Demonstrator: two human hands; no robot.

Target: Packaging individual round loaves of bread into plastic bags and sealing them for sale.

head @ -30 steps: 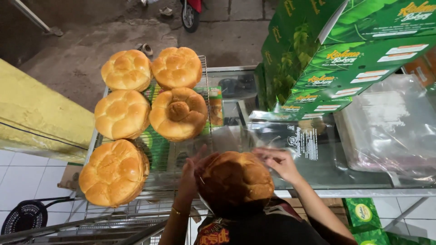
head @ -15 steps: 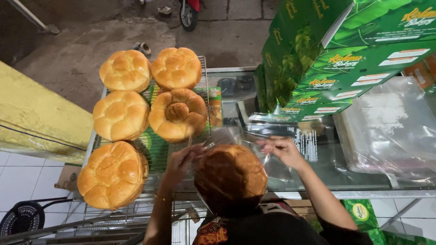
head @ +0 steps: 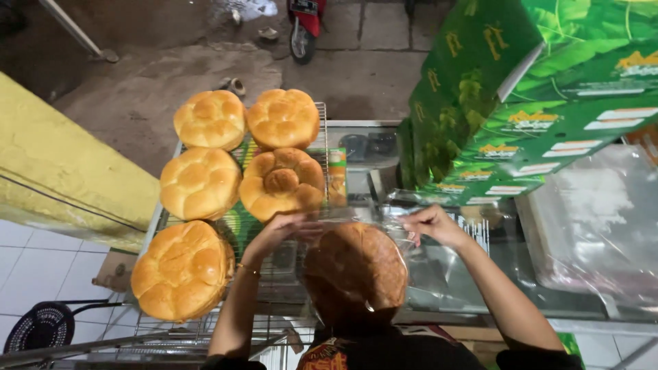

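Note:
A round, dark-brown bread loaf (head: 356, 270) sits inside a clear plastic bag (head: 401, 212) just in front of me. My left hand (head: 284, 229) grips the bag's open edge on the left. My right hand (head: 432, 223) pinches the bag's edge on the right. Both hands hold the bag mouth stretched apart above the loaf.
A wire cooling rack (head: 322, 137) on the left carries several golden flower-shaped loaves (head: 199, 181). A stack of green printed cartons (head: 521, 103) stands at the upper right. Clear plastic bags (head: 603, 226) lie on the glass counter (head: 473, 294). A scooter (head: 306, 24) is parked on the pavement beyond.
The bagged loaf has shifted slightly toward me and both hands have spread wider along the bag's mouth.

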